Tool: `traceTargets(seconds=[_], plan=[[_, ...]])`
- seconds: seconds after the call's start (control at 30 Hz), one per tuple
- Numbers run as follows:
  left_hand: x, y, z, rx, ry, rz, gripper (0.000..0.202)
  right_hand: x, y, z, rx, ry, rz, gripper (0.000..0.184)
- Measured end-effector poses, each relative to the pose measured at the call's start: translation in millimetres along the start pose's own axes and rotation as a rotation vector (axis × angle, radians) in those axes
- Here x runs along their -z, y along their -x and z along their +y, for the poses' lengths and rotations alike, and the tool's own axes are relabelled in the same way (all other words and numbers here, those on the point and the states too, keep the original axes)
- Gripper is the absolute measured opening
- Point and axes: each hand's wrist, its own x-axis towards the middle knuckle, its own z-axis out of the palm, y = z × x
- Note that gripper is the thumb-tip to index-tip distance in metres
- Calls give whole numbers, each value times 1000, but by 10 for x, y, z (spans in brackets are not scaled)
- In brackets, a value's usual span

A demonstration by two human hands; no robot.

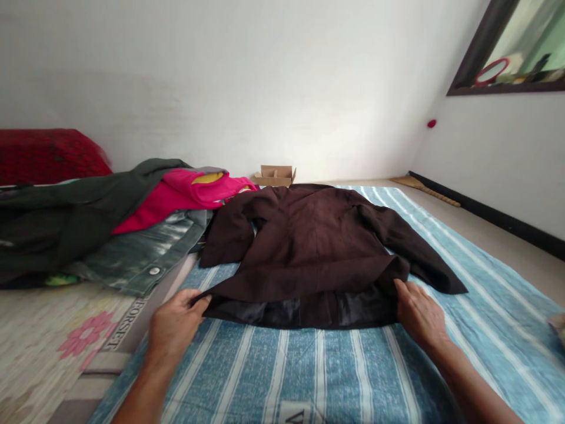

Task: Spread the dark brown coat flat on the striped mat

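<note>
A dark brown jacket (309,241) lies spread face down on a blue striped sheet (335,365), its sleeves out to both sides and its shiny black lining showing along the near hem. My left hand (174,324) pinches the hem's left corner. My right hand (419,315) grips the hem's right corner, fingers curled over the fabric.
A heap of clothes sits at the left: a dark green garment (66,218), a pink one (185,197) and a denim jacket (145,253). A red pillow (44,154) lies behind them. A small cardboard box (274,175) stands by the far wall. Bare floor (485,235) runs along the right.
</note>
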Motion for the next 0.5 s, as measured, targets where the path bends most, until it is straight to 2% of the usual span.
traceTargets(seconds=[0.1,0.3,0.4,0.5], plan=[[53,11,95,-72,51,50,16,22,41,25,5,-74,-56,36],[118,64,228,-320,-132,257,15,105,37,-34,-9,-43,-110,38],[169,102,269,-537,-252,365,13,141,11,23,-127,-104,-111,34],[215,124,226,-619,-366,370,7,164,31,176,-294,-246,-136,30]])
